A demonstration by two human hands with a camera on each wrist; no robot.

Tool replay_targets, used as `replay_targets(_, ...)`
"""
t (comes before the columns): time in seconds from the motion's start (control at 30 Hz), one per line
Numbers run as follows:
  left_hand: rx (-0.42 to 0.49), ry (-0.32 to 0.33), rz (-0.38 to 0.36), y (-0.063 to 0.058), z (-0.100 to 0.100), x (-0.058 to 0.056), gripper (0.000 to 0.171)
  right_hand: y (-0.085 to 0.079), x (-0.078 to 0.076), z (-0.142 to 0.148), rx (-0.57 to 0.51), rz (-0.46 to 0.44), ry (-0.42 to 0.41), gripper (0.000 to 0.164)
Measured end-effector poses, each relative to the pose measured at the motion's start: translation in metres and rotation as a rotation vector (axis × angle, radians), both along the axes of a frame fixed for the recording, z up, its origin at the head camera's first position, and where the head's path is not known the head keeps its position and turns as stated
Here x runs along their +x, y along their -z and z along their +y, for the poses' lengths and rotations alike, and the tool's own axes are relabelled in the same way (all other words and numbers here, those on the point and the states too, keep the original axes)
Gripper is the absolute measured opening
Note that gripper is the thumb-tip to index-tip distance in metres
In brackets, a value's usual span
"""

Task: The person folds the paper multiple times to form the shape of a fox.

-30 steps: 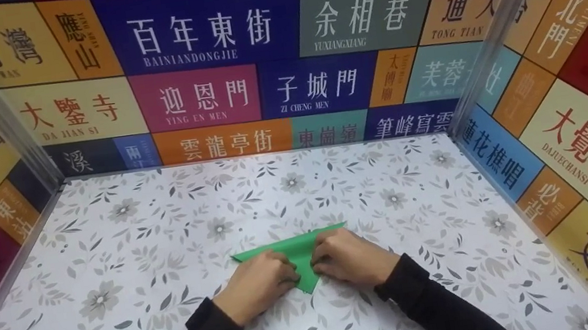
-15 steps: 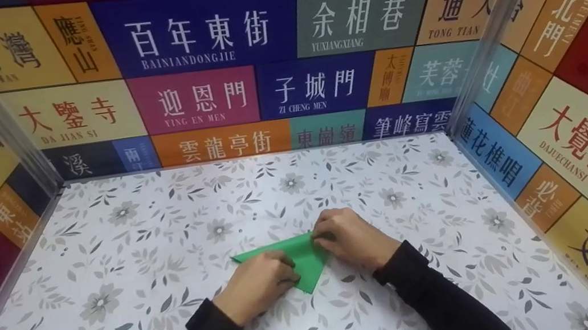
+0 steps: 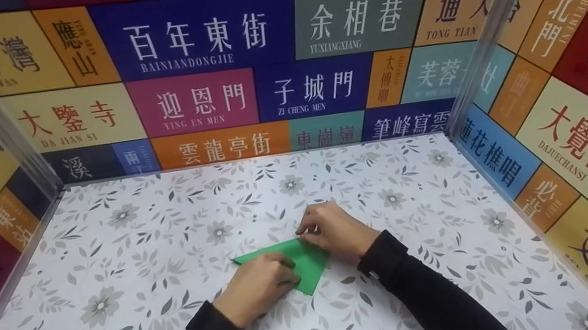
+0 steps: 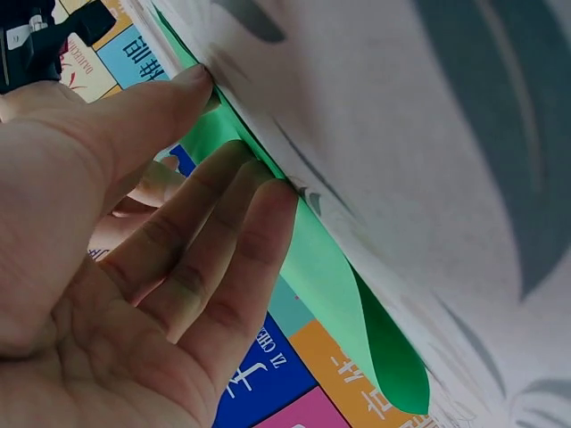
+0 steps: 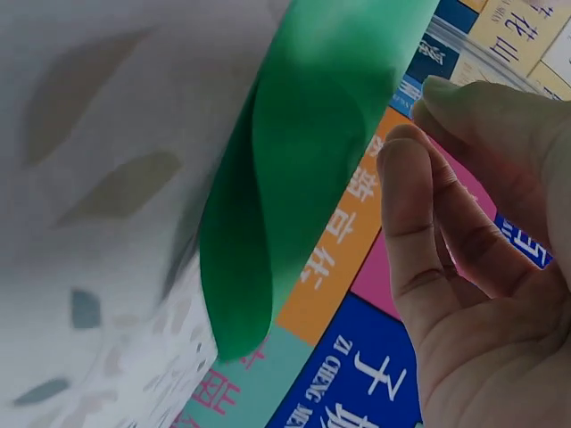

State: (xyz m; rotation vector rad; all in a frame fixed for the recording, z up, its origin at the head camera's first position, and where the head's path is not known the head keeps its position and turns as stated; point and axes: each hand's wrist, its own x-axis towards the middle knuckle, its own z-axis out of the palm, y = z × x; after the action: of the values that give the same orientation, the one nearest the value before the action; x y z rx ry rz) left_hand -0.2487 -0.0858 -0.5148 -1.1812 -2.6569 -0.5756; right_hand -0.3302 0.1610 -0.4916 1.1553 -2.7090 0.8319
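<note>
A sheet of green paper [image 3: 309, 266], folded to a triangle-like shape, lies on the table with one point towards me. My left hand [image 3: 258, 286] presses its left part down, thumb and fingertips on the paper near the table. In the left wrist view these fingers [image 4: 254, 241] are fairly straight. At the paper's far edge, my right hand [image 3: 341, 232] pinches the right corner, which is turned over to the left. A rounded, uncreased bend [image 5: 236, 330] shows in the right wrist view. The tip of that corner is hidden by the fingers.
The table [image 3: 128, 251] wears a white cover with grey flowers and leaves. Colourful panels with place names form a back wall [image 3: 201, 34] and side walls [image 3: 584, 141], with clear strips in the corners. Black sleeves [image 3: 426, 284] cover both forearms.
My right hand has moved up to the paper's right corner, then left, turning that corner over. The left hand has stayed in place on the paper.
</note>
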Motion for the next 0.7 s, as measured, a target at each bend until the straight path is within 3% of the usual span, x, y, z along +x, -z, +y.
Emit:
replay_targets(0.23,0.007,0.010,-0.018,0.001,0.000,0.001,0.011,0.005,-0.010,-0.012,0.031,-0.034,-0.041,0.010)
replay_targets(0.37,0.017,0.020,0.014,0.001,-0.002,0.003,0.012,0.007,-0.013,-0.017,0.048,-0.027,-0.060,0.007)
replay_targets(0.7,0.019,0.007,0.016,0.001,-0.003,0.002,0.013,0.012,-0.020,-0.021,0.078,-0.027,-0.051,0.007)
